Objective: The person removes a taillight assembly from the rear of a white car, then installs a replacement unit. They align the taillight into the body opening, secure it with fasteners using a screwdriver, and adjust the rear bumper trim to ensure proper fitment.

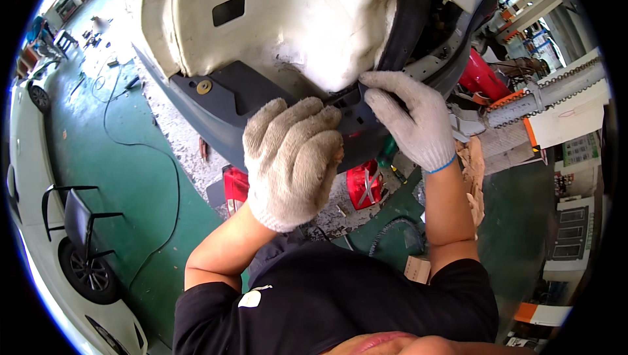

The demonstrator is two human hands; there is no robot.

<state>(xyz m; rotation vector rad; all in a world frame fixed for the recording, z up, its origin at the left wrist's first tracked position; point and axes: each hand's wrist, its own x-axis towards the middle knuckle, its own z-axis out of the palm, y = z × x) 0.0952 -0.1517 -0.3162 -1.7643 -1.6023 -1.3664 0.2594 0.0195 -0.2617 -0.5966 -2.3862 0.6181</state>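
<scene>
A cream car body panel [281,21] fills the top middle, with a dark grey bumper [183,116] curving below it. A black plastic trim piece [245,87] with a brass-coloured washer lies along the bumper's upper edge. My left hand [291,162], in a knitted off-white glove, is curled at the bumper's middle, and the fingertips' contact is partly hidden. To its right, my right hand [418,119], gloved too, has thumb and forefinger closed at a dark edge of the bumper beside the cream bulge of the panel.
Red tail lights [364,185] lie on the floor below the bumper. A red cylinder [484,75] and a chained metal beam [546,101] are at the right. A black chair [80,221] stands left, near a white car [33,165]. A cable [176,188] trails over the green floor.
</scene>
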